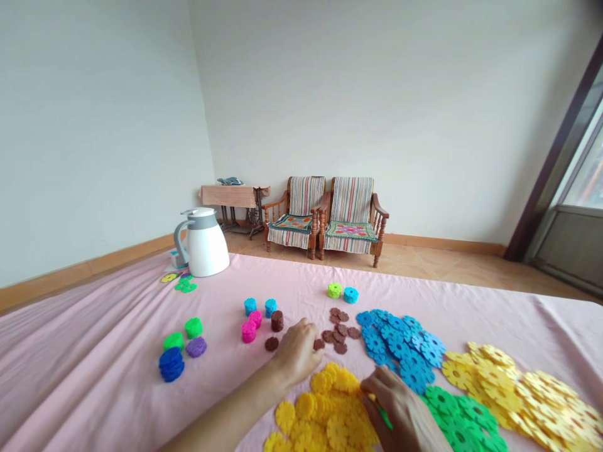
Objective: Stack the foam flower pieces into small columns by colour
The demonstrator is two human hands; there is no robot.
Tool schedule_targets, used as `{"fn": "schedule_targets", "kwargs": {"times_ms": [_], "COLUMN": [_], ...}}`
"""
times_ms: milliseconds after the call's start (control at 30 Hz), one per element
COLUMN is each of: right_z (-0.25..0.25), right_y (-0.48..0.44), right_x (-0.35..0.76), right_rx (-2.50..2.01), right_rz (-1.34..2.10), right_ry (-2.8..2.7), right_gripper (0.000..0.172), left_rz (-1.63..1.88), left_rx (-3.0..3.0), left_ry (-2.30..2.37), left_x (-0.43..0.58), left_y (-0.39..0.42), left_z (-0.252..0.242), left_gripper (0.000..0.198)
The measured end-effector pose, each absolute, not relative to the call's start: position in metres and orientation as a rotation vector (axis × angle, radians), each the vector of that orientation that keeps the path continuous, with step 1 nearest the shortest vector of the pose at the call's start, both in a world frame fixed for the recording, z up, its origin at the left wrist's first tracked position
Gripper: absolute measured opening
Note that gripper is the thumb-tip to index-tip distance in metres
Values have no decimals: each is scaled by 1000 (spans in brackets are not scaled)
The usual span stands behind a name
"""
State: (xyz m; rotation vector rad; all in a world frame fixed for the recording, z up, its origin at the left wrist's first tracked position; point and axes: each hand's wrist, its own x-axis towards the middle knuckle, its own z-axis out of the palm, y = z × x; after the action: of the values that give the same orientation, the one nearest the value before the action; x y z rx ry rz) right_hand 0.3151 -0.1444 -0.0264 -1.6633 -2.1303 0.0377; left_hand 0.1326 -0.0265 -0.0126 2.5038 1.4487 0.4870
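My left hand (298, 353) reaches over the pink cloth with its fingers curled together. At its fingertips a brown flower-shaped disc (319, 344) shows between thumb and finger. Just right of it lie several loose brown discs (338, 333). Left of the hand stand a short brown stack (277, 321) and a single brown disc (272, 344). My right hand (400, 405) rests bent at the right edge of the yellow disc heap (325, 417). A bit of green disc (384, 417) shows between its thumb and fingers; whether it is gripped is hidden.
Blue (400, 342), green (464, 417) and pale yellow discs (522, 389) are heaped at right. Small stacks in blue (171, 365), purple (196, 347), pink (249, 330) and lime (334, 290) stand around. A white jug (206, 245) stands far left. Two chairs (351, 216) are beyond.
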Motion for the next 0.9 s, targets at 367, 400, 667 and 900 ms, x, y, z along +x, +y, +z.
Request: {"fn": "schedule_targets", "kwargs": {"times_ms": [367,400,667,900], "right_z": [-22,-21,-18,-17], "right_y": [-148,-148,-149,-151], "right_x": [313,313,313,313], "right_rx": [-1682,-1686,-1697,-1704], "right_rz": [46,48,74,98], "right_ry": [-2138,-2133,-2122,-2115], "right_gripper": [26,26,27,26], "left_rz": [729,754,817,765], "left_rx": [2356,2341,2300,2285], "left_ry": [1383,1411,1574,1683], "left_x": [90,81,44,48], "left_y": [-36,-37,-33,-28], "left_z": [5,6,-6,-6], "left_gripper": [15,14,12,10]}}
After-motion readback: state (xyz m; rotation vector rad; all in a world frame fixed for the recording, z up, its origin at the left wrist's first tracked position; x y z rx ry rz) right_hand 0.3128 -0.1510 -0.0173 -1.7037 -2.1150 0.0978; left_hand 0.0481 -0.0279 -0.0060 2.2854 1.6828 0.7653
